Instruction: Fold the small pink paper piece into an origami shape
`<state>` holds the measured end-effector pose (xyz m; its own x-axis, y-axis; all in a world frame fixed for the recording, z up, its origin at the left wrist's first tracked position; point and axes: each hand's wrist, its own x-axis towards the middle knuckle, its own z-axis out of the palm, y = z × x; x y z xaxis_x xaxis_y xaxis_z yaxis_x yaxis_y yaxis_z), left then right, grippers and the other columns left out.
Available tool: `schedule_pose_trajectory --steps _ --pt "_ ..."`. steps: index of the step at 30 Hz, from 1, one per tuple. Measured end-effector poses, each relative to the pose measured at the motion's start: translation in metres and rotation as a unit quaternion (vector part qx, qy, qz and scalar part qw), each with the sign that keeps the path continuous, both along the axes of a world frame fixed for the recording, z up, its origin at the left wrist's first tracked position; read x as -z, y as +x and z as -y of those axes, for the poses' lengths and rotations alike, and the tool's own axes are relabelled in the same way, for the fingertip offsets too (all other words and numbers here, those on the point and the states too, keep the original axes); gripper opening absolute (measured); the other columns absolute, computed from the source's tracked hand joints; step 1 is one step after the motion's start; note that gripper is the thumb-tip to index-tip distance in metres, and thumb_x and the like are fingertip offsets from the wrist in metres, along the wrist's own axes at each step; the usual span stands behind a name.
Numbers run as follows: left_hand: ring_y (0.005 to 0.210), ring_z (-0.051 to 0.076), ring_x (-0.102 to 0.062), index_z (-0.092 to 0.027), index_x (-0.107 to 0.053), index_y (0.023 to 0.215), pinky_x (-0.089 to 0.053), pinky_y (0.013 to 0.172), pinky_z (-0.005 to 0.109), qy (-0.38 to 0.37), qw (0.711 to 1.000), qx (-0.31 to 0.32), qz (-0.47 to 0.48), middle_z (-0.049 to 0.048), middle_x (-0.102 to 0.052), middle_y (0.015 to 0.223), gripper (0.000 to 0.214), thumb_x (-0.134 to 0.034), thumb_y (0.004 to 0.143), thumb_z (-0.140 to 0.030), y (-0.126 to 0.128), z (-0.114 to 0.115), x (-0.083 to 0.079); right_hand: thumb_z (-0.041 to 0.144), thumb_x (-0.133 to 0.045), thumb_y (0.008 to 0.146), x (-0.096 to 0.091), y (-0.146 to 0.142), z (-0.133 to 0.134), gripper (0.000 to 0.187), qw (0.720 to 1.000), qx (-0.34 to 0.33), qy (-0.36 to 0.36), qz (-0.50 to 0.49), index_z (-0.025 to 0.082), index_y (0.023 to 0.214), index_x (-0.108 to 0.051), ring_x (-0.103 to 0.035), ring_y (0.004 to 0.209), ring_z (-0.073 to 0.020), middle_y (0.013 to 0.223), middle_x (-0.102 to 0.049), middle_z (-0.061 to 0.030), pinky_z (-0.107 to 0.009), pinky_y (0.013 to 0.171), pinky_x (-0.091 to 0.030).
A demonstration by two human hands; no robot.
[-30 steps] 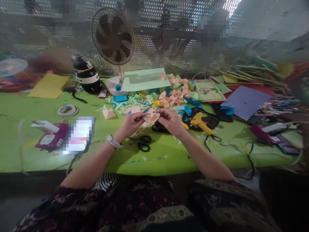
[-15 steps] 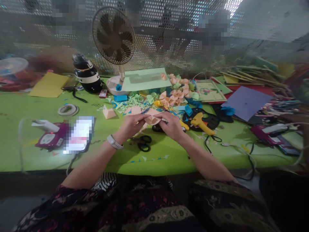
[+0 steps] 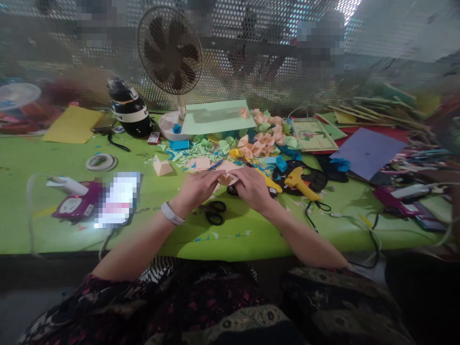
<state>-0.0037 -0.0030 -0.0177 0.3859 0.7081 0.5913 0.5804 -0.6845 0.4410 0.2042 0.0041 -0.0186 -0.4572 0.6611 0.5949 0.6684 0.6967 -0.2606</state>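
My left hand [image 3: 197,189] and my right hand [image 3: 252,188] meet over the green table [image 3: 43,158], both pinching a small folded piece of peach paper [image 3: 227,175] between their fingertips. A white band sits on my left wrist. Black-handled scissors [image 3: 212,212] lie just below my hands. A peach paper pyramid [image 3: 161,166] stands to the left, and a heap of peach, green and blue folded paper pieces [image 3: 259,139] lies beyond my hands.
A yellow glue gun [image 3: 299,179] lies right of my hands. A desk fan [image 3: 171,57] and a black helmet [image 3: 128,109] stand at the back. A tape roll [image 3: 101,163], a lit phone [image 3: 115,199], cables and stacked coloured sheets [image 3: 364,152] crowd the sides.
Both hands have drawn closer together and lowered slightly toward the table, closing over the peach paper so less of it shows.
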Motion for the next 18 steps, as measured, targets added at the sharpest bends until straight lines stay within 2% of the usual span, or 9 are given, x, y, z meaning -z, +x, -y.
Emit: schedule_pose_trajectory --steps 4,8,13,18 --pt "0.087 0.020 -0.074 -0.020 -0.072 0.111 -0.057 0.078 0.029 0.009 1.000 -0.014 0.006 0.0096 -0.077 0.107 0.031 -0.047 0.094 -0.024 0.0005 0.0020 0.0001 0.019 -0.048 0.092 -0.0010 -0.0015 0.0009 0.026 1.000 -0.004 0.019 0.005 0.025 0.107 -0.068 -0.066 0.089 -0.0247 0.100 -0.076 -0.0067 -0.039 0.080 -0.048" --pt "0.076 0.020 -0.074 -0.017 -0.071 0.111 -0.054 0.069 0.028 0.018 0.999 -0.025 -0.013 0.0117 -0.078 0.101 0.033 -0.044 0.096 -0.028 0.0029 0.0058 0.0016 0.019 -0.048 0.091 0.0005 -0.0024 0.0026 0.024 1.000 0.001 0.002 -0.016 0.023 0.102 -0.069 -0.067 0.086 -0.0245 0.097 -0.076 -0.0077 -0.038 0.078 -0.048" --pt "0.073 0.018 -0.073 -0.017 -0.069 0.114 -0.052 0.067 0.025 0.030 0.999 -0.036 -0.021 0.0116 -0.078 0.101 0.032 -0.043 0.096 -0.026 0.0047 0.0094 0.0005 0.020 -0.047 0.093 -0.0015 -0.0037 0.0050 0.025 0.999 0.009 -0.026 -0.047 0.024 0.105 -0.068 -0.068 0.090 -0.0241 0.099 -0.076 -0.0068 -0.037 0.082 -0.050" --pt "0.073 0.018 -0.072 -0.016 -0.068 0.116 -0.053 0.066 0.025 0.042 0.999 -0.018 -0.028 0.0121 -0.078 0.096 0.033 -0.044 0.097 -0.026 0.0027 0.0103 -0.0037 0.018 -0.044 0.092 -0.0032 -0.0021 0.0030 0.027 0.999 0.005 -0.027 -0.021 0.021 0.102 -0.069 -0.067 0.085 -0.0247 0.093 -0.074 -0.0088 -0.036 0.079 -0.049"
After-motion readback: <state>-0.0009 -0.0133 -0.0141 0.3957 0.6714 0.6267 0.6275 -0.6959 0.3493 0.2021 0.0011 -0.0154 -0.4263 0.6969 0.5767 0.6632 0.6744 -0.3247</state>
